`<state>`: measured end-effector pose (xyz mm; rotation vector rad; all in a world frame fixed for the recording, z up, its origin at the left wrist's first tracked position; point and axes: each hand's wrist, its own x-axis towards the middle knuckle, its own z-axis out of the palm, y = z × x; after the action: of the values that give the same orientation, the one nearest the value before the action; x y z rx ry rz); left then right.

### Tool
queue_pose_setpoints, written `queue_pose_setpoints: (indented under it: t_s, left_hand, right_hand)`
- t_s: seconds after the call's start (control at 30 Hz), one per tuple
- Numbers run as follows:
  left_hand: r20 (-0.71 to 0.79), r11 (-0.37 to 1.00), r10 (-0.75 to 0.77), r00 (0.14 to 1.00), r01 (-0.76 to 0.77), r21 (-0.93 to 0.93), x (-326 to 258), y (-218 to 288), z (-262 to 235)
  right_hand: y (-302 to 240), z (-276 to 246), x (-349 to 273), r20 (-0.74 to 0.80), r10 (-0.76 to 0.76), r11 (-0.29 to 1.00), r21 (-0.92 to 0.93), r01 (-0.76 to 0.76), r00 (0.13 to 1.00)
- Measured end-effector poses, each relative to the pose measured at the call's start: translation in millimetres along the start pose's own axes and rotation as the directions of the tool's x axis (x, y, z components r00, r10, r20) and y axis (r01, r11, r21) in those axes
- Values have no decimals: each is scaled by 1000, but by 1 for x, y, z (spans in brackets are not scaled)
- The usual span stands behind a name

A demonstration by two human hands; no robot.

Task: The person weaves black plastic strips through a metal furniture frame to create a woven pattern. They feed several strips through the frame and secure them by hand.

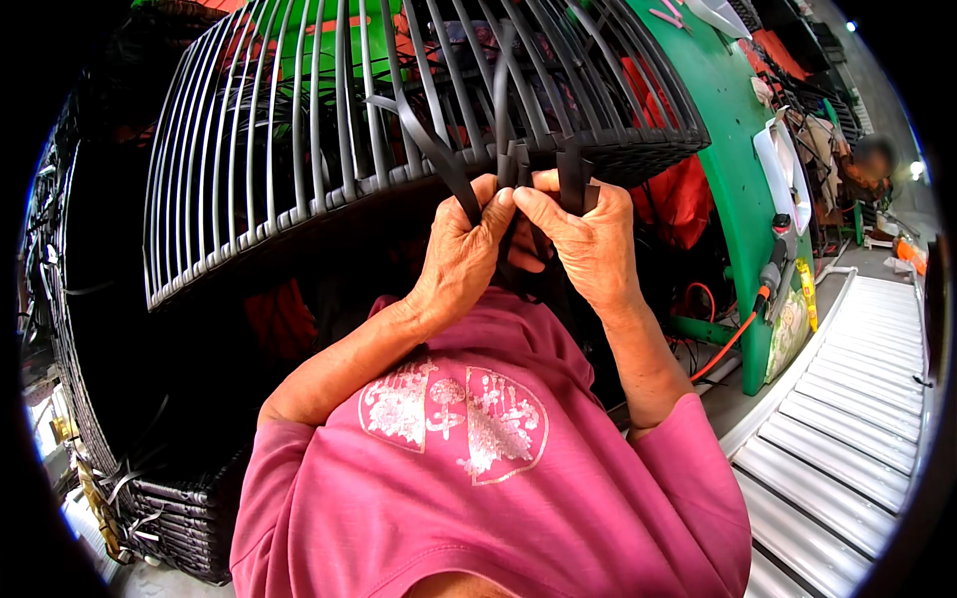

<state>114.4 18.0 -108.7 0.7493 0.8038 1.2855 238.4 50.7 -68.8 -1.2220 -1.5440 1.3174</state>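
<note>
Pinching flat black strips [436,154] with both hands, directly below the wrapped lower edge of a dark slatted frame [321,203]. Strips sit near the middle of the upper view, in front of the worker's chest; several hang down from the frame's edge between and beside the hands.

Left hand [461,244]: fingers curled, thumb against forefinger, closed on strip material; one long strip slants down from the upper left into the grip. Right hand [598,239]: fingers bent, thumb reaching across toward the left thumb, tips nearly meeting or touching, cannot tell which. Closed on strips too, a short folded length standing up by the forefinger. Exact crossing of strips between fingertips hidden.

Frame: grey-black bars side by side, curved by the lens, tight dark weave at its right end. Green and red material visible behind the bars.

Worker: pink shirt [598,488], pale print on the chest. To the right, a green board [733,189]; beside it a power tool [772,274] with an orange cable [728,349]. Farther right, a pale roller conveyor [847,419]. Lower left, dark woven wickerwork [179,518].
</note>
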Motion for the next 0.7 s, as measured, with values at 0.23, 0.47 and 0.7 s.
queue_pose_setpoints:
  t_s: [0.23, 0.47, 0.7]
  left_hand:
    - [-37, 999, -28, 999, 29, 26, -2, -3, -4]
    - [-16, 993, -53, 998, 51, -107, -2, -5, -8]
    - [13, 989, -95, 995, 96, -109, -3, 0, -8]
  right_hand:
    - [7, -3, 5, -30, 89, 975, 207, -81, 996]
    - [7, -9, 6, 38, 191, 932, 307, -193, 981]
    - [9, -6, 4, 58, 196, 913, 354, -204, 979]
